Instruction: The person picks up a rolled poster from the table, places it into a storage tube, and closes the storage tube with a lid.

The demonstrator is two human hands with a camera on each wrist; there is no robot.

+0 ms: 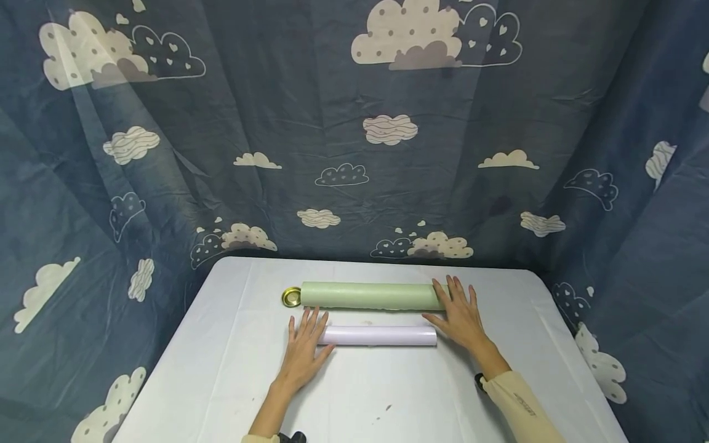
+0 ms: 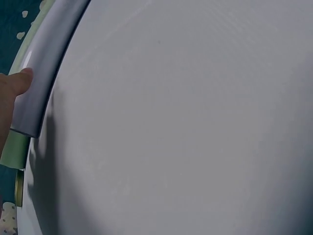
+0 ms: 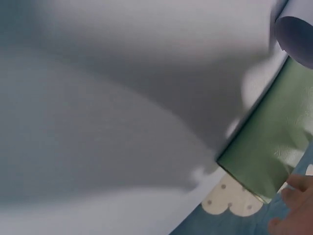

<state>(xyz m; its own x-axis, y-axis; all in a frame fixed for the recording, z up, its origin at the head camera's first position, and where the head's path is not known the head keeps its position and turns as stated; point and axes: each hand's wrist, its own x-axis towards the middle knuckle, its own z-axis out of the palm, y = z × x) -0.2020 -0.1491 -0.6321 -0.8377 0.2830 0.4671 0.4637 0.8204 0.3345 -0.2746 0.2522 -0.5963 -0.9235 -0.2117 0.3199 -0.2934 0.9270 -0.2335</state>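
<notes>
A long pale green roll (image 1: 376, 296) lies crosswise on the white table. In front of it, and parallel, is a shorter lilac roll (image 1: 382, 336), with a hollow end (image 3: 296, 36) showing in the right wrist view. My left hand (image 1: 301, 354), fingers spread and straight, rests on the left end of the lilac roll; its thumb (image 2: 22, 81) touches that roll in the left wrist view. My right hand (image 1: 462, 317) has its straight fingers on the right end of the green roll. Beside that roll's left end sits a round gold-coloured object (image 1: 291, 297), its kind unclear.
The white table (image 1: 443, 394) has rounded far corners and a few small dark specks (image 1: 388, 407) toward its front. Dark blue cloth (image 1: 310, 123) with cloud prints hangs behind and along both sides.
</notes>
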